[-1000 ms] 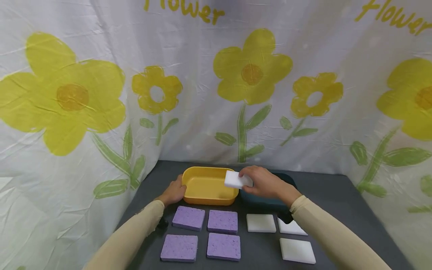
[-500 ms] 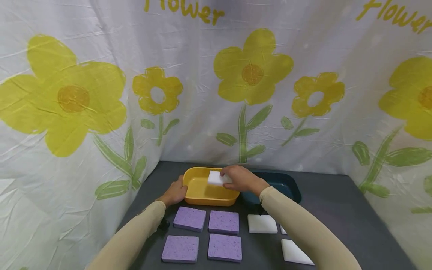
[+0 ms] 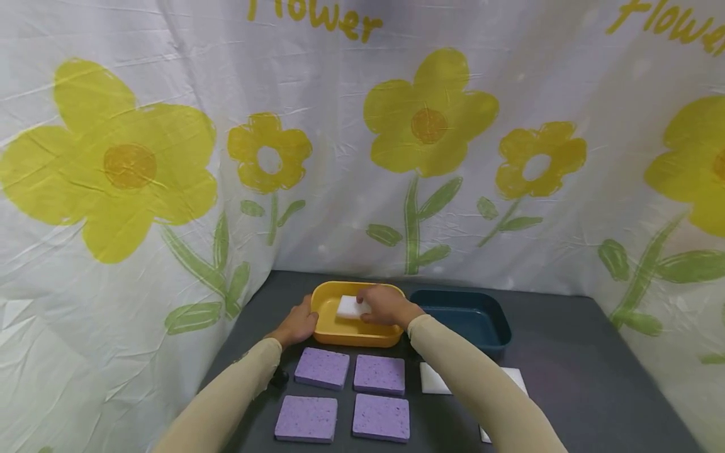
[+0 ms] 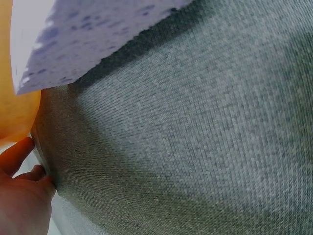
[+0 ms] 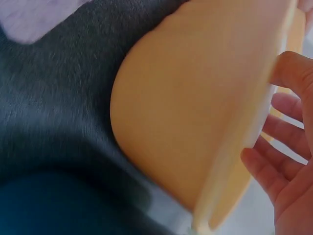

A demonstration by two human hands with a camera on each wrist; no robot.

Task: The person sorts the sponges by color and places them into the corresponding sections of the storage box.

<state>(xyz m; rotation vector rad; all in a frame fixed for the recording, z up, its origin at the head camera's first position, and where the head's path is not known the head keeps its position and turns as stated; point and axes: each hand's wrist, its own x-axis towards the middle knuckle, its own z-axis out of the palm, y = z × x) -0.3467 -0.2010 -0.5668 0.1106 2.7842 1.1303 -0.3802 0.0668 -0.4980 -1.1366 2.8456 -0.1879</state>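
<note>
A white rectangular sponge (image 3: pixel 349 307) sits within the yellow plastic tray (image 3: pixel 358 340) in the head view, low inside its walls. My right hand (image 3: pixel 386 306) reaches over the tray's right end and pinches that sponge between thumb and fingers. In the right wrist view my right hand (image 5: pixel 293 147) is at the tray's rim, and the tray wall hides most of the sponge. My left hand (image 3: pixel 298 322) holds the left end of the tray from outside. The left wrist view shows a finger of my left hand (image 4: pixel 22 196) touching the tray's outer wall (image 4: pixel 19 115).
Several purple sponges (image 3: pixel 381 416) lie in two rows before the yellow tray. A dark blue tray (image 3: pixel 498 327) stands to its right. White sponges (image 3: pixel 433 379) lie in front of that, partly hidden by my right sleeve. A flower-printed curtain (image 3: pixel 340 239) hangs behind the grey table (image 3: pixel 572 352).
My right hand has carried the white sponge leftward from the dark blue tray's side and down into the yellow tray. My left hand has stayed at the yellow tray's left end.
</note>
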